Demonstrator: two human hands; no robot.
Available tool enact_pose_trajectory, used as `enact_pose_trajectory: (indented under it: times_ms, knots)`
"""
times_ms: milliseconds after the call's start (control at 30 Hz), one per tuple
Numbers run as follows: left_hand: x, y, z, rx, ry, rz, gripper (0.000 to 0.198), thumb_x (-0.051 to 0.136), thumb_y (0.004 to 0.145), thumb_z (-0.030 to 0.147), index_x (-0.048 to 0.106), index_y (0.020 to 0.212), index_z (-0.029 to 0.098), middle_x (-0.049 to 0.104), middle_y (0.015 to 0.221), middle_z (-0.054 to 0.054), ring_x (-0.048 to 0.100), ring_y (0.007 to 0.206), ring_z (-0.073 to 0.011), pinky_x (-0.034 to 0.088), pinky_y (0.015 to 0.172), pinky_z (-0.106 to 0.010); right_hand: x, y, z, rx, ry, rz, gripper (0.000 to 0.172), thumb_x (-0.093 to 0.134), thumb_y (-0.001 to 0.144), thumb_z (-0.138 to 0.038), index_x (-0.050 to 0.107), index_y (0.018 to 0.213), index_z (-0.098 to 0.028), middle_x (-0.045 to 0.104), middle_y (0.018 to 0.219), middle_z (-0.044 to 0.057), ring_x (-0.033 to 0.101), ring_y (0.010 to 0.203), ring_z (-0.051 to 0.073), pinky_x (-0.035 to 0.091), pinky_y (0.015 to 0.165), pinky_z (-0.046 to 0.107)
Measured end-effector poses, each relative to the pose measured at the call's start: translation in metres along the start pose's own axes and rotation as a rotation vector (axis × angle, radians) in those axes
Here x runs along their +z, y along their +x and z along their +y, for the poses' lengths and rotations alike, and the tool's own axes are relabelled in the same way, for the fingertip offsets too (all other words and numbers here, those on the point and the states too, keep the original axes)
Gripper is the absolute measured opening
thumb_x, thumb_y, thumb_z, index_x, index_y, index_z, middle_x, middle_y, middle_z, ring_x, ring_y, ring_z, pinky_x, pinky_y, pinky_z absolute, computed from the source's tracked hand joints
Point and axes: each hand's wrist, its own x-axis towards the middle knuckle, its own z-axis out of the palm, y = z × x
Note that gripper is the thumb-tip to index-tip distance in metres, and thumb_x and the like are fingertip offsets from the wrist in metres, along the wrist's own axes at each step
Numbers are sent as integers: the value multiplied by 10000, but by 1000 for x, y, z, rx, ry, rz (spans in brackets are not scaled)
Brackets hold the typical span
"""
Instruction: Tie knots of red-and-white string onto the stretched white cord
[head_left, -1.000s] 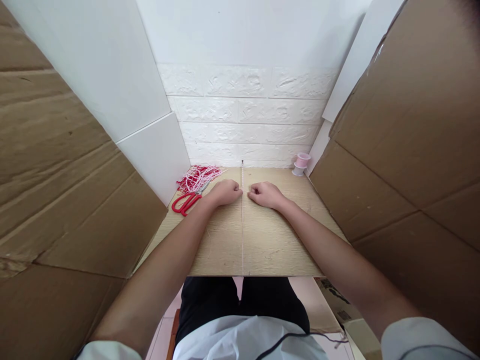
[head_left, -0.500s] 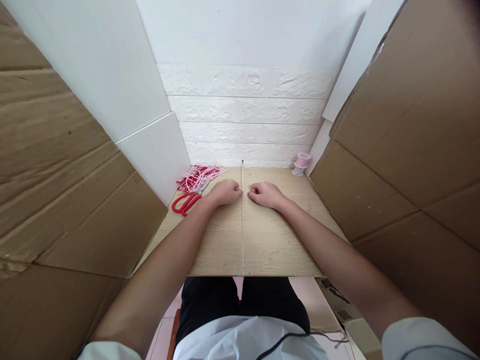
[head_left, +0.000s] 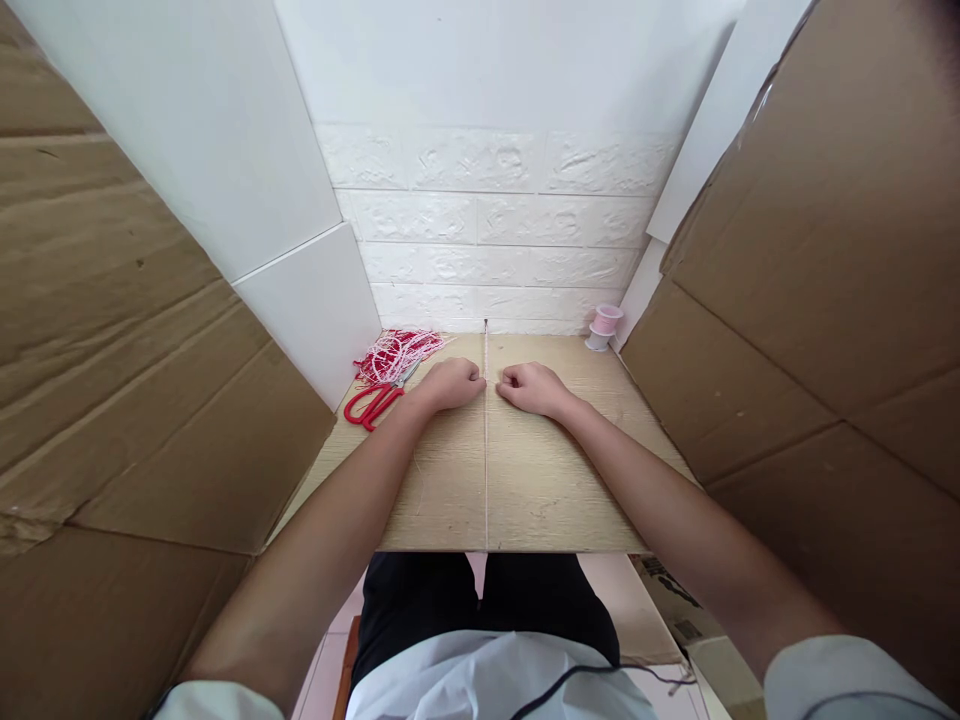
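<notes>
A thin pale cord [head_left: 487, 460] runs straight down the middle of the wooden tabletop, from a small dark peg [head_left: 486, 322] at the back to the front edge. Its far stretch looks thicker and pinkish, as if knotted. My left hand [head_left: 454, 384] is closed in a pinch, fingertips at the cord's left side. Just right of the cord, a small gap away, my right hand [head_left: 532, 388] is pinched closed too. Whatever thread lies between the fingers is too fine to make out.
Red-handled scissors [head_left: 373, 405] lie left of my left forearm, against a heap of red and pink-white cords [head_left: 397, 355]. Two stacked spools [head_left: 603, 326] stand at the back right corner. Cardboard panels [head_left: 780, 300] wall in both sides; a white brick-patterned wall [head_left: 502, 220] closes the back.
</notes>
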Motion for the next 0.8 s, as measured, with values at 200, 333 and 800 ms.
enact_pose_trajectory:
  times_ms: [200, 333, 800]
  knots:
    - [0, 0, 1, -18, 6, -7, 320, 474, 830, 408, 673, 715, 185, 711, 768, -92, 588, 686, -206, 386, 636, -296, 0, 0, 0, 6, -15, -2, 269, 494, 886, -375, 603, 722, -192, 632, 695, 22, 503, 655, 144, 253, 584, 258]
    - [1, 1, 1, -22, 4, -4, 313, 477, 826, 403, 677, 717, 188, 712, 774, -98, 593, 690, -215, 394, 642, -306, 1, 0, 0, 4, -26, 9, 278, 491, 887, -378, 599, 710, -193, 622, 677, 22, 491, 642, 144, 251, 579, 262]
    - [2, 1, 1, -13, 0, -1, 320, 468, 829, 400, 674, 714, 185, 707, 768, -97, 587, 684, -212, 393, 646, -307, 3, 1, 2, -13, -9, 24, 287, 491, 878, -388, 561, 681, -192, 606, 653, 16, 474, 618, 136, 243, 570, 259]
